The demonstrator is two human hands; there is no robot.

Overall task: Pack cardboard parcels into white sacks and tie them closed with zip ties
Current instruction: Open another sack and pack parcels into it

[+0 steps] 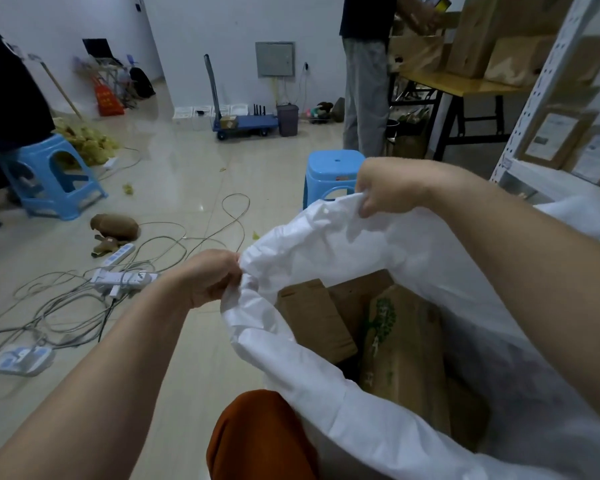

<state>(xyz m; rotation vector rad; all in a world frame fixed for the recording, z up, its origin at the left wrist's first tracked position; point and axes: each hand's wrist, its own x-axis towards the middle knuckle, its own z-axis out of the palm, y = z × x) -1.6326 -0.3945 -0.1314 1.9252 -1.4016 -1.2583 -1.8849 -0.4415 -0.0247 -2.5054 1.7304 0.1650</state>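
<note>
Both hands, left hand (212, 278) and right hand (383, 189), pinch sack (326, 233) rim; parcels (400, 341) inside, seemingly half-hidden

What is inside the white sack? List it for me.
Inside the white sack, held open by both hands, lie cardboard parcels: a plain one and one with green print. The sack's walls and those parcels hide whatever lies deeper.

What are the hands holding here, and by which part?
Both hold the white sack by its open rim: the left hand grips the near-left edge, the right hand the far edge. Cardboard parcels sit inside.
</note>
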